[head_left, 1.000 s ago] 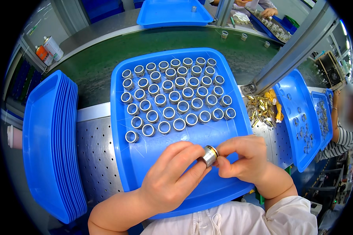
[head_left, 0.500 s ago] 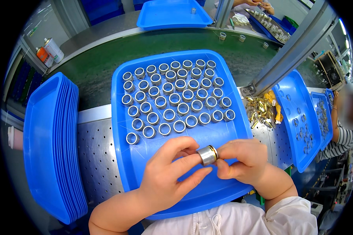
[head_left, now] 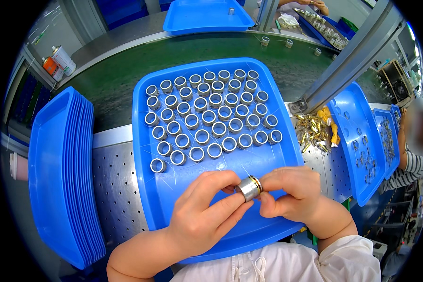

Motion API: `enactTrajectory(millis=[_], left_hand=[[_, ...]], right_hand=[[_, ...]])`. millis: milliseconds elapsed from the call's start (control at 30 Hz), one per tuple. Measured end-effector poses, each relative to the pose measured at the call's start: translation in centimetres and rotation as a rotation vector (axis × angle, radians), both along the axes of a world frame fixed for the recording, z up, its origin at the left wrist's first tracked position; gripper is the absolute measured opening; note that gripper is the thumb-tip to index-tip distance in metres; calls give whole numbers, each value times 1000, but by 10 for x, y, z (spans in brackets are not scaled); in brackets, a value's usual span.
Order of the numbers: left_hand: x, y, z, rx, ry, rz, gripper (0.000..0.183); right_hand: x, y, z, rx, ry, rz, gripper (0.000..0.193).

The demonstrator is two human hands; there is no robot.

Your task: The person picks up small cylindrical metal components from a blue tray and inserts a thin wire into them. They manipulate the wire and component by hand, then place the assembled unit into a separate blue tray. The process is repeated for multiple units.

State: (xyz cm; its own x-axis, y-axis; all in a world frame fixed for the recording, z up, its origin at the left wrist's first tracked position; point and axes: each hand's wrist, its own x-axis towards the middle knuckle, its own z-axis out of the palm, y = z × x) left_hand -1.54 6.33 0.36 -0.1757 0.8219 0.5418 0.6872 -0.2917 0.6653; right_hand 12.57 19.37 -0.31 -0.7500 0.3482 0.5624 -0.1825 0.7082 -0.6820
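Over the near part of a large blue tray (head_left: pixel 183 181), both hands hold one silver metal sleeve (head_left: pixel 249 189) with a dark and gold-coloured band at its right end. My left hand (head_left: pixel 204 209) is closed on the sleeve's left part, fingers above and thumb below. At the banded end my right hand (head_left: pixel 289 195) pinches with thumb and forefinger; what lies between those fingertips is partly hidden. Beyond the hands, many similar open metal sleeves (head_left: pixel 214 151) stand upright in loose rows in the tray, with thin wires sticking out from among them.
A stack of blue trays (head_left: pixel 63 178) stands left. Right of the large tray lie small gold-coloured pieces (head_left: pixel 310 131) and a yellow cloth (head_left: pixel 332 134), then a blue tray of rings (head_left: pixel 355 155). A green conveyor belt (head_left: pixel 113 94) runs behind, crossed by a metal post (head_left: pixel 345 61). Co-workers sit beyond.
My left thumb has moved up against the sleeve, where it was apart before. The sleeve is tilted slightly more. My right hand stays at the banded end.
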Motion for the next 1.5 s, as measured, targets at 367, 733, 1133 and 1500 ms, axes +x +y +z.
enactTrajectory(millis=[367,733,1133,1500], left_hand=[[-6,3,0,87,51,50,24],[-5,4,-3,9,174,-8,25],[-11,-2,2,-183,-894,-156,18],[-15,2,-1,110,-65,-45,22]], right_hand=[[1,7,-1,-94,-39,-80,22],[-3,11,15,387,-148,113,33],[-1,9,18,459,79,85,28],[0,5,12,-153,-73,157,26]])
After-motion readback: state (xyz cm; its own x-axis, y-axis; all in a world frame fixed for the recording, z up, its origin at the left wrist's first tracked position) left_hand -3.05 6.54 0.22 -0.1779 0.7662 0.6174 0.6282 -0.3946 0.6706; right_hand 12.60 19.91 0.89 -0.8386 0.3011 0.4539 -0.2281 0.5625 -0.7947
